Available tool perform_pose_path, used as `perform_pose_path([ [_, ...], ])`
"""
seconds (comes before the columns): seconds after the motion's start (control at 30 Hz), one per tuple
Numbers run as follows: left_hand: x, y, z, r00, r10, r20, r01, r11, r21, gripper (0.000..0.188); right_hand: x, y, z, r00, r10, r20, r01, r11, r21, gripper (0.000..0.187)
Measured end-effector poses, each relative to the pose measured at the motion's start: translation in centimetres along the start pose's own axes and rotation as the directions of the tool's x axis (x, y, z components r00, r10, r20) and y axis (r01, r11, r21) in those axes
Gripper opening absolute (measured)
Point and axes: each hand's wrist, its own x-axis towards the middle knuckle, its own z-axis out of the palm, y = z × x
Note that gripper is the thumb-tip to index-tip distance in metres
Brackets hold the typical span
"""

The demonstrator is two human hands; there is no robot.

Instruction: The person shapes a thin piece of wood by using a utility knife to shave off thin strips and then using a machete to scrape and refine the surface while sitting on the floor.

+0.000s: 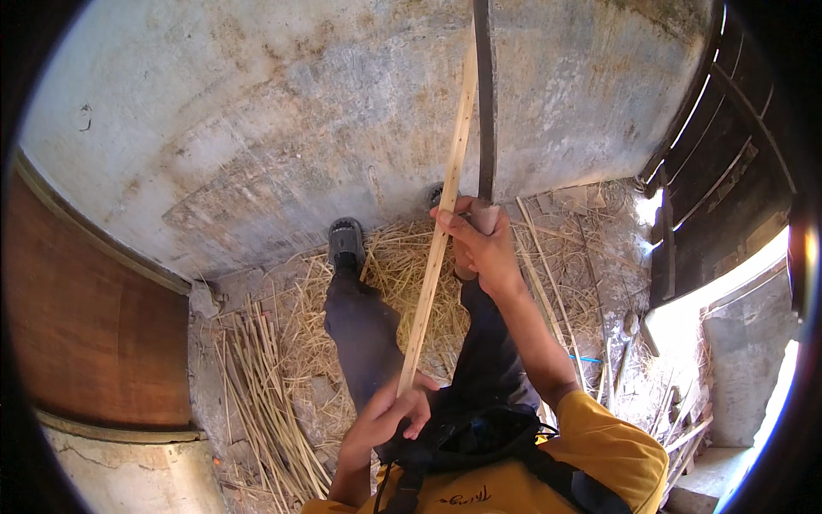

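**Holding a strip [431, 276] low and midway**

Pinches the strip's low end at 6 o'clock between thumb and fingers of the left hand [396, 414]. Nips it again just off centre, toward 3 o'clock, with the right hand [490, 248], closing that same hand round the brown handle [485, 219] of a long dark tool [486, 103]. Slants the pale strip from 6 o'clock up toward 12, near the tool at the top. Points the tool toward 12, before a stained wall [282, 128]. Rests a grey shoe [346, 236] near centre, toward 10 o'clock, by straw [394, 261]. Has loose sticks [265, 385] between 7 and 8, a brown panel [103, 317] toward 9, dark planks [728, 154] toward 2. Wears a yellow shirt [599, 445] at 5.
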Motion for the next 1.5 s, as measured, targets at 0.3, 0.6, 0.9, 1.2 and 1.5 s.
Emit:
perform_pose_path([
  [0.3, -0.3, -0.3, -3.6, 0.970, 0.130, 0.204, -0.197, 0.914, 0.355, 0.066, 0.2, -0.6, -0.1, 0.999, -0.008, 0.034, 0.009, 1.000, -0.017, 0.018],
  [0.6, 5.2, 5.8, -3.2, 0.954, 0.244, -0.177, -0.171, 0.923, 0.345, 0.050, -0.4, 0.2, 1.5, 0.993, -0.059, 0.102, 0.078, 0.977, -0.196, 0.021],
  [0.9, 7.3, 3.7, -2.1, 0.872, 0.361, -0.329, -0.404, 0.912, -0.068, 0.024, -2.7, 1.0, 0.6, 0.994, -0.058, 0.090, 0.083, 0.947, -0.309, 0.028],
  [1.2, 7.7, 2.1, -4.6, 0.714, 0.503, -0.487, -0.625, 0.772, -0.117, 0.016, -7.7, 3.3, -1.9, 0.965, 0.213, 0.156, -0.141, 0.916, -0.376, 0.027],
  [1.5, 7.6, 1.7, -2.0, 0.656, 0.501, -0.564, -0.565, 0.822, 0.074, 0.018, -8.5, 5.5, -2.0, 0.931, 0.344, 0.121, -0.341, 0.939, -0.047, 0.017],
])
